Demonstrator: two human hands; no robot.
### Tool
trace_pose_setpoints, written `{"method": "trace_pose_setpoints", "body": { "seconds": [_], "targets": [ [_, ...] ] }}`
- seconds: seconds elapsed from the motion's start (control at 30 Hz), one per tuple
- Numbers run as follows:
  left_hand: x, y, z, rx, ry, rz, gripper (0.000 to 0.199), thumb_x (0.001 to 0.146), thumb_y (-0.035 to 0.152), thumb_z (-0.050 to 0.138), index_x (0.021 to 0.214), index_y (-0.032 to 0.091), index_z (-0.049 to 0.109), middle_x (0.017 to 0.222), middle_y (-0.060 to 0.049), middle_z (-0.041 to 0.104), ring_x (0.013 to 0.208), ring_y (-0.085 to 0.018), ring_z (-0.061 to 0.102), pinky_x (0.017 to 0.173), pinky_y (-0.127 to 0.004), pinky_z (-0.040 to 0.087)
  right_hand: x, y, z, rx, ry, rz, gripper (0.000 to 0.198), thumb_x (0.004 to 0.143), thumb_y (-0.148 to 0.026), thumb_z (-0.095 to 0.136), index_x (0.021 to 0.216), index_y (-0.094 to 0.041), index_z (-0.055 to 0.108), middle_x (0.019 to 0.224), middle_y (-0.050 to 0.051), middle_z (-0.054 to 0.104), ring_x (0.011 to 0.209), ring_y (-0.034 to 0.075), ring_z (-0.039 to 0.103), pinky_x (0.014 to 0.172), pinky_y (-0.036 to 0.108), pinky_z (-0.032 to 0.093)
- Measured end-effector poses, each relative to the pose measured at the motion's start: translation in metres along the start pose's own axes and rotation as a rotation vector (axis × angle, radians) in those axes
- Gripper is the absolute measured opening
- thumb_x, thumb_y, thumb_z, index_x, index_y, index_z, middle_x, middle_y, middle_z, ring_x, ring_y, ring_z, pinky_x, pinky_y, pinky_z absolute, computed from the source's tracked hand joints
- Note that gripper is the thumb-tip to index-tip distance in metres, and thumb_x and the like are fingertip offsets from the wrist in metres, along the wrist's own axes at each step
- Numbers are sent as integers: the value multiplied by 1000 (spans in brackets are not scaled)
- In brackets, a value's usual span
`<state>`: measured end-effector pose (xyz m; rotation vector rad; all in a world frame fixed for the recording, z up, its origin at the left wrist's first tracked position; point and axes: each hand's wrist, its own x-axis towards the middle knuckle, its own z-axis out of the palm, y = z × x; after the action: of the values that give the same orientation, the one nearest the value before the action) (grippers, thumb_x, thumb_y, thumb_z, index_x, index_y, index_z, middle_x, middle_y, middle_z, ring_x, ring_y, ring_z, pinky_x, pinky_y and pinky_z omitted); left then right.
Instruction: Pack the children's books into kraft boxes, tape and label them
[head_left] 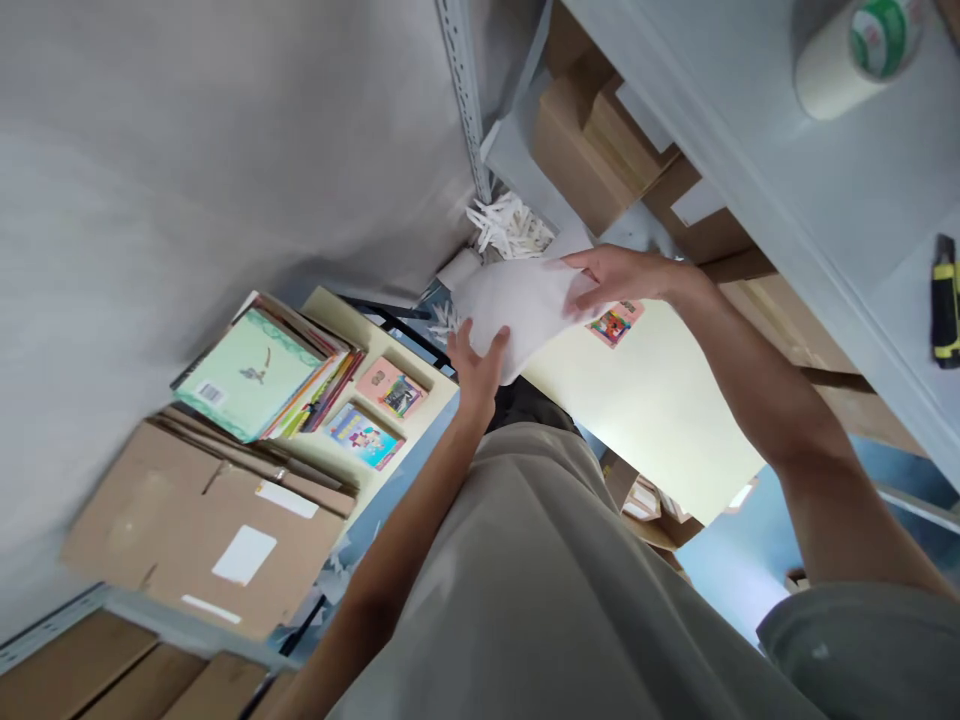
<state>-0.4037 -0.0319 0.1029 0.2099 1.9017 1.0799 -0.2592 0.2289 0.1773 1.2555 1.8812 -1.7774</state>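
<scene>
A thin white sheet (517, 300), perhaps paper or packing foam, is held up between my hands. My right hand (622, 275) grips its far right side, with part of the fingers showing through the material. At its lower left edge is my left hand (478, 372), thumb and fingers spaced apart along the sheet and partly hidden by it. A pink picture booklet (616, 322) lies just below my right hand on a cream board (675, 400), partly covered by the hand and the sheet.
Left stand stacked books (247, 370), two booklets in cream recesses and a flattened cardboard box (195, 520). White paper strips (510, 222) pile up by a metal post (463, 90). Shelves at right hold cartons (585, 150), a tape roll (855, 60) and a black-yellow cutter (945, 300).
</scene>
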Motion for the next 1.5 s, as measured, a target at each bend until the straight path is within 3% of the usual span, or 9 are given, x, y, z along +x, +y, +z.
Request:
{"method": "trace_pose_setpoints", "body": {
  "seconds": [0.17, 0.27, 0.37, 0.53, 0.7, 1.03, 1.27, 1.4, 1.5],
  "targets": [
    [-25, 38, 23, 242, -225, 416, 41, 96, 34, 101, 130, 29, 78, 153, -13, 75, 163, -41, 59, 138, -52, 45, -47, 28, 1, 124, 106, -4, 58, 77, -35, 111, 127, -19, 87, 92, 4, 86, 94, 31, 83, 83, 42, 70],
    [-25, 52, 39, 312, -385, 517, 8, 107, 26, 87, 109, 24, 79, 128, -11, 82, 139, -35, 74, 132, -45, 49, -80, 49, -2, 157, 190, 15, 65, 80, -43, 110, 135, -18, 85, 93, 5, 87, 93, 31, 82, 87, 44, 69],
    [-21, 51, 48, 340, -438, 589, 7, 110, 25, 81, 104, 24, 78, 120, -10, 82, 130, -32, 76, 124, -41, 53, -117, 78, -7, 73, 267, 59, 56, 80, -48, 111, 124, -20, 88, 93, 5, 85, 99, 33, 82, 91, 45, 67],
    [-21, 34, 53, 360, -325, 646, 11, 115, 33, 73, 110, 24, 76, 120, -9, 81, 124, -27, 76, 117, -35, 57, -173, 141, -4, -210, 205, 104, 42, 69, -50, 114, 90, -25, 87, 94, 5, 84, 106, 37, 81, 95, 46, 64],
    [-27, 23, 65, 462, -307, 694, 8, 110, 32, 76, 107, 25, 76, 123, -8, 81, 125, -26, 75, 116, -34, 58, -230, 193, 5, -246, 178, -30, 29, 87, -58, 96, 91, -30, 87, 112, 6, 89, 116, 37, 80, 102, 46, 63],
    [-55, -30, 157, 647, -234, 760, 7, 105, 31, 77, 100, 27, 74, 120, -10, 81, 133, -33, 71, 130, -44, 50, -357, 354, -31, -231, 182, -37, 33, 89, -65, 91, 92, -33, 89, 112, 7, 90, 128, 42, 80, 115, 55, 60],
    [-78, -69, 213, 837, -262, 700, 8, 107, 25, 70, 100, 25, 74, 123, -13, 76, 124, -32, 69, 106, -41, 59, -408, 434, -20, -99, 487, -64, 42, 106, -71, 70, 101, -32, 86, 109, 10, 88, 137, 43, 78, 124, 62, 56],
    [-86, -91, 238, 956, -343, 699, 12, 108, 23, 65, 97, 25, 71, 120, -13, 73, 117, -32, 68, 117, -44, 53, -407, 465, -11, -159, 708, 34, 35, 113, -58, 66, 108, -31, 87, 91, 9, 83, 109, 37, 81, 133, 66, 48],
    [-86, -102, 251, 1026, -375, 696, 14, 108, 21, 62, 96, 26, 67, 119, -13, 71, 118, -32, 66, 122, -46, 49, -396, 484, -9, -206, 818, 68, 31, 113, -54, 68, 112, -30, 88, 90, 9, 82, 112, 38, 80, 141, 70, 37]
  ]
}}
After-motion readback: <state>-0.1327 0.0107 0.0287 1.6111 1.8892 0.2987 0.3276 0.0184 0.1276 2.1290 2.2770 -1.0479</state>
